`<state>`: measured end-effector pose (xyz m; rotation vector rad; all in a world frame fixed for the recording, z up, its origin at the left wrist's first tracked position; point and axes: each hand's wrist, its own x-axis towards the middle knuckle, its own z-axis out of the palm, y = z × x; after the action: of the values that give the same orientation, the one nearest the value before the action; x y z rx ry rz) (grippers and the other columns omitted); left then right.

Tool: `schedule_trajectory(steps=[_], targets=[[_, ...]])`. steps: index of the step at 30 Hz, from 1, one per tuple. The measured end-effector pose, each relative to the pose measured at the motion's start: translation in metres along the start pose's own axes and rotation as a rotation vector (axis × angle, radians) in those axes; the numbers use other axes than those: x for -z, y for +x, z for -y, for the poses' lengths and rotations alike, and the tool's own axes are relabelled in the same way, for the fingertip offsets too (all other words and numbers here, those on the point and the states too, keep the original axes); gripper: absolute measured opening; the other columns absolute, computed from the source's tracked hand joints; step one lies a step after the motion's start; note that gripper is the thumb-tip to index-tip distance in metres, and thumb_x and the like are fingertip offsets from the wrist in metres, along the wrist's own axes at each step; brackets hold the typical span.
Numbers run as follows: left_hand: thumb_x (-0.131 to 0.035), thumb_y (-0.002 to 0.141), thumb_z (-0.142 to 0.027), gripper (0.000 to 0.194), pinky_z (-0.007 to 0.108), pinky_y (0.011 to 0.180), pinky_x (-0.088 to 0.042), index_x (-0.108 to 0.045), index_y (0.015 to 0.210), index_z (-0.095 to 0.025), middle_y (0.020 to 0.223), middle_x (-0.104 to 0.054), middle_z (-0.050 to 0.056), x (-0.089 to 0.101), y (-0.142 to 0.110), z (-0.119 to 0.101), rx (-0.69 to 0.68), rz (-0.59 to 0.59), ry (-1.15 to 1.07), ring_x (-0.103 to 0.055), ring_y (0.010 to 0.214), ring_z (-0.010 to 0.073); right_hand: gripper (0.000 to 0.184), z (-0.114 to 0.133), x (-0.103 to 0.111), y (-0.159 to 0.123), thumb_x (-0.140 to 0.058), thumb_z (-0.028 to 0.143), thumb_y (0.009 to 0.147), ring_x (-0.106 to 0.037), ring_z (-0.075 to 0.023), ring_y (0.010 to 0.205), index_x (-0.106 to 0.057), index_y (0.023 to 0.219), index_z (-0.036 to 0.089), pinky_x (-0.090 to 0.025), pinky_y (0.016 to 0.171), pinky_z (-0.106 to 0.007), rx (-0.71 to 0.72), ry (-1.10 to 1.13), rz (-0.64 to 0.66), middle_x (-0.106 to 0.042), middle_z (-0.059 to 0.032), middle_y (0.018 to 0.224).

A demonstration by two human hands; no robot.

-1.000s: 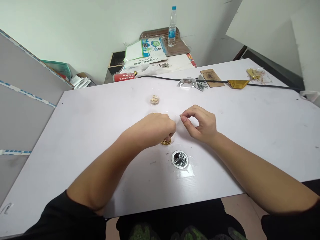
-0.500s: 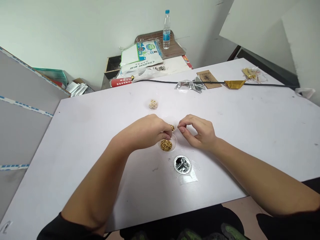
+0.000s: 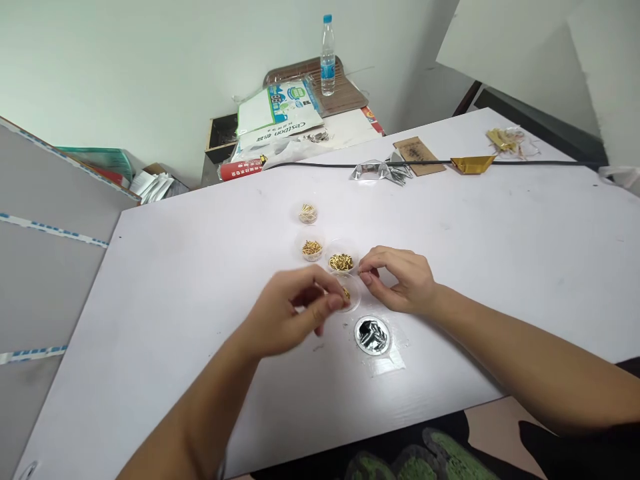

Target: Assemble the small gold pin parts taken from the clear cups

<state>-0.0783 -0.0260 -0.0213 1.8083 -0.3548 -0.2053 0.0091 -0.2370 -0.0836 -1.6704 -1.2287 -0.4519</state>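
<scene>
The left hand [image 3: 295,315] hung blurred over the nearest of four small clear plastic dishes [image 3: 349,293], its fingers curled and its thumb close to them. Its grip was nearly closed, but I could not tell whether it held anything. The dish beneath it held a small gold-coloured piece or two at its far side. The right hand [image 3: 401,280] sat just to the right, its fingertips [image 3: 363,276] pinched together beside the rims of that dish and the next one. If that grip had hold of something, it was too small to see.

The dishes ran in a loose line from near to far on the white table [image 3: 150,300]. Just beyond the nearest dish, a second dish [image 3: 341,261] held longer gold-coloured pins [image 3: 341,263]. Farther on and slightly left, a third dish [image 3: 311,248] held shorter pins, and the farthest dish [image 3: 307,213] held a paler tangle.

Near and to the right of the dishes lay a round metal-rimmed hole [image 3: 371,335]. Along the far side ran a black cable [image 3: 435,163], with crumpled silver foil [image 3: 376,171], a brown card [image 3: 419,155] and folded gold foil [image 3: 471,164] close to it.
</scene>
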Motion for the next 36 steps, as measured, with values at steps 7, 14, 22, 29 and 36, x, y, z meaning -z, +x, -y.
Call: schedule_trajectory(steps=[7, 14, 22, 29, 36], targets=[[-0.046, 0.091, -0.008, 0.018, 0.025, 0.055, -0.052, -0.059, 0.098, -0.017, 0.125, -0.069, 0.006, -0.063, -0.025, 0.026, -0.386, 0.077, 0.834, -0.072, 0.078, 0.0168, 0.007, -0.004, 0.001, 0.001, -0.057, 0.011, 0.089, -0.057, -0.0115, 0.058, -0.056, 0.089, 0.018, -0.05, 0.051, -0.024, -0.032, -0.005, -0.008, -0.063, -0.0009, 0.07], [-0.046, 0.09, -0.006, 0.017, 0.028, 0.051, -0.05, -0.06, 0.09, -0.016, 0.125, -0.07, 0.009, -0.065, -0.03, 0.044, -0.365, -0.224, 1.144, -0.07, 0.062, 0.0166, 0.005, -0.007, 0.002, 0.0, -0.057, 0.012, 0.09, -0.06, -0.0122, 0.061, -0.057, 0.09, 0.017, -0.051, 0.053, -0.024, -0.025, -0.021, -0.025, -0.065, -0.0032, 0.073], [-0.048, 0.095, -0.013, 0.013, 0.022, 0.053, -0.049, -0.06, 0.095, -0.017, 0.098, -0.076, 0.004, -0.062, -0.029, 0.041, -0.29, -0.349, 0.963, -0.069, 0.066, 0.0129, 0.006, -0.002, 0.001, 0.001, -0.057, 0.012, 0.089, -0.061, -0.0123, 0.06, -0.058, 0.089, 0.018, -0.05, 0.052, -0.024, -0.031, -0.029, -0.01, -0.065, -0.0021, 0.072], [-0.053, 0.096, -0.033, 0.018, 0.019, 0.042, -0.044, -0.056, 0.089, -0.017, 0.058, -0.058, -0.003, -0.059, -0.027, 0.049, 0.042, -0.351, 0.076, -0.054, 0.043, 0.0074, 0.005, 0.005, -0.002, -0.001, -0.058, 0.014, 0.09, -0.055, -0.0088, 0.058, -0.057, 0.087, 0.018, -0.049, 0.052, -0.021, 0.021, 0.125, 0.193, -0.06, 0.0013, 0.068], [-0.056, 0.096, -0.033, 0.018, 0.018, 0.039, -0.051, -0.056, 0.093, -0.016, 0.086, -0.071, 0.006, -0.062, -0.027, 0.053, 0.007, -0.416, -0.143, -0.064, 0.049, 0.0088, 0.007, 0.004, -0.006, -0.004, -0.056, 0.012, 0.091, -0.056, -0.0091, 0.06, -0.056, 0.091, 0.019, -0.05, 0.054, -0.021, 0.038, 0.207, 0.282, -0.061, 0.0012, 0.07]])
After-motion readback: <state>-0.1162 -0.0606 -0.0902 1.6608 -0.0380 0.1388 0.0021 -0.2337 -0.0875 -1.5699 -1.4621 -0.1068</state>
